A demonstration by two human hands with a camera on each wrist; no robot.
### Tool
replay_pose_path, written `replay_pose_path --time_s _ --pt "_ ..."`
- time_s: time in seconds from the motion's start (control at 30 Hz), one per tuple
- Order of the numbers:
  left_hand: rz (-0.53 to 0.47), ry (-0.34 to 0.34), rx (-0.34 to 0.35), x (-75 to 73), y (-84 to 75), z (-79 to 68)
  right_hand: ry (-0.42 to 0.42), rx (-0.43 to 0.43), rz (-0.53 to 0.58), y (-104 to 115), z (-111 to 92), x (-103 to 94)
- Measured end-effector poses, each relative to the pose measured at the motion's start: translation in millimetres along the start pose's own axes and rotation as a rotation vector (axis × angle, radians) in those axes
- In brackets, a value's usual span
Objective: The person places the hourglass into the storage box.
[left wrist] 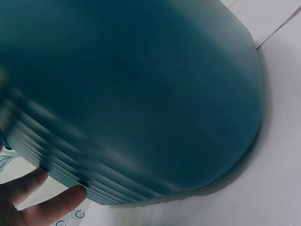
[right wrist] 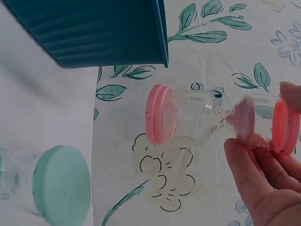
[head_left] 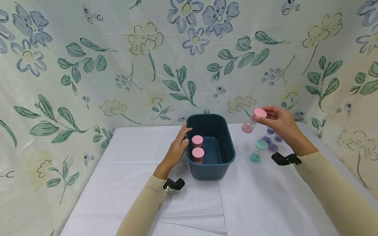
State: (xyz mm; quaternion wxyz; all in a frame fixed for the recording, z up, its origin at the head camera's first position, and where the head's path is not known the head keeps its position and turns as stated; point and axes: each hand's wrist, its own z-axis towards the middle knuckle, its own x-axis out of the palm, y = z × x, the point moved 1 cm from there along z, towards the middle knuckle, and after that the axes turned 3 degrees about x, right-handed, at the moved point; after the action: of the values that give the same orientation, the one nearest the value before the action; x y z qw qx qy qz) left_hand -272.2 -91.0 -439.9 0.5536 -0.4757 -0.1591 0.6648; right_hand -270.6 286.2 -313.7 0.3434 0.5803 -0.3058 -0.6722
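Hourglass (right wrist: 217,117) held aloft right of bin (head_left: 211,172), right hand (head_left: 279,122) pinching one pink-capped end (right wrist: 288,129); left hand (head_left: 176,146) relaxed, fingers (left wrist: 59,204) touching bin. Likely light and stiff; clear bulbs (right wrist: 192,115) probably slick, narrow waist (right wrist: 225,119) fragile. Best hold: cap (head_left: 260,113).

A clear pink-capped hourglass (head_left: 250,124) tilts beside the teal bin (head_left: 210,172).

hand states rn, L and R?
Left hand: open, touching the dark teal, rounded rectangular plastic bin.
Right hand: holding a clear hourglass-shaped timer with pink caps.
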Motion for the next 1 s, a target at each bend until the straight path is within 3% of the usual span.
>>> replay_pose_path --time_s 0.73,1.0 --pt "-0.008 -0.008 0.014 1.2 2.7 3.8 0.052 -0.036 0.075 42.3 13.6 10.2" --pt "-0.014 -0.005 0.018 1.4 4.0 2.8 0.039 -0.079 0.053 56.0 15.1 19.8"
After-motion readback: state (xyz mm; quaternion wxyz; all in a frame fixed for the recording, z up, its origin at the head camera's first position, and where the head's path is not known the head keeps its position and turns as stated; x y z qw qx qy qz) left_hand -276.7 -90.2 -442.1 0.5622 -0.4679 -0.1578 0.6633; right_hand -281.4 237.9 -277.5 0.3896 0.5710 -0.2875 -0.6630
